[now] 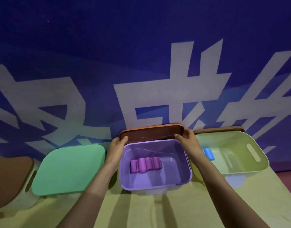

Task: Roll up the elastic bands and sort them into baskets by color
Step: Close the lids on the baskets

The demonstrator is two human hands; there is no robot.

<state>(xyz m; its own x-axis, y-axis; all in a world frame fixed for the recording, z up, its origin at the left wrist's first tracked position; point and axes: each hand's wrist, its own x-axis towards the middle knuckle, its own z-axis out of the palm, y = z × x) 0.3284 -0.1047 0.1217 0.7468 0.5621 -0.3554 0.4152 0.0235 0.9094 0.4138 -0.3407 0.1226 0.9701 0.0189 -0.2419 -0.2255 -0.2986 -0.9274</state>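
Observation:
A purple basket stands in the middle of the table with several rolled purple bands lying side by side on its floor. Behind it a brown lid stands tilted on its long edge against the wall. My left hand grips the lid's left end and my right hand grips its right end. To the right, a pale green basket stands open with rolled blue bands inside, partly hidden by my right forearm.
A basket closed with a green lid sits left of the purple one, and another with a brown lid at the far left. A second brown lid leans behind the green basket. A blue banner wall rises right behind the row.

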